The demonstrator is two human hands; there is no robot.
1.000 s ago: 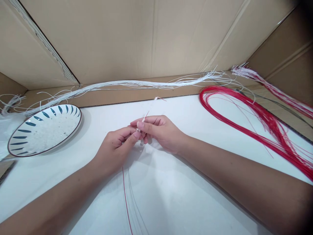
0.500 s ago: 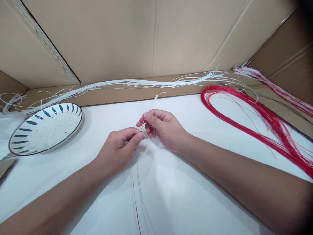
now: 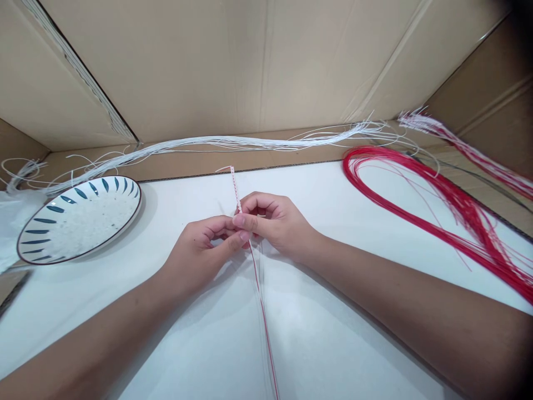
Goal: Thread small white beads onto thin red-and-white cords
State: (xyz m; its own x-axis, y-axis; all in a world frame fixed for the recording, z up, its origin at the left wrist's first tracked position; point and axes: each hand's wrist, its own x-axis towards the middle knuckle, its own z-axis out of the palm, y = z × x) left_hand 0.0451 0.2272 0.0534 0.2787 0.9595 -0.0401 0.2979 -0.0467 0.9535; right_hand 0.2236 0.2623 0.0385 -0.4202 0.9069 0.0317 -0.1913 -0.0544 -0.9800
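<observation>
My left hand [image 3: 204,247] and my right hand [image 3: 272,222] meet at the middle of the white table [image 3: 333,311], fingertips pinched together on a thin braid of red and white cords [image 3: 234,186]. The plaited end sticks up from my fingers toward the back wall. The loose red and white strands [image 3: 264,316] trail from my hands toward me across the table.
A white plate with blue leaf marks [image 3: 79,219] lies at the left. A bundle of white cords [image 3: 216,143] runs along the back edge. A looped bundle of red cords [image 3: 441,205] lies at the right. Cardboard walls [image 3: 258,66] enclose the back and sides.
The braid's free end has swung from pointing right-back to standing nearly upright. My hands have come together again, and the trailing strands have shifted to the right.
</observation>
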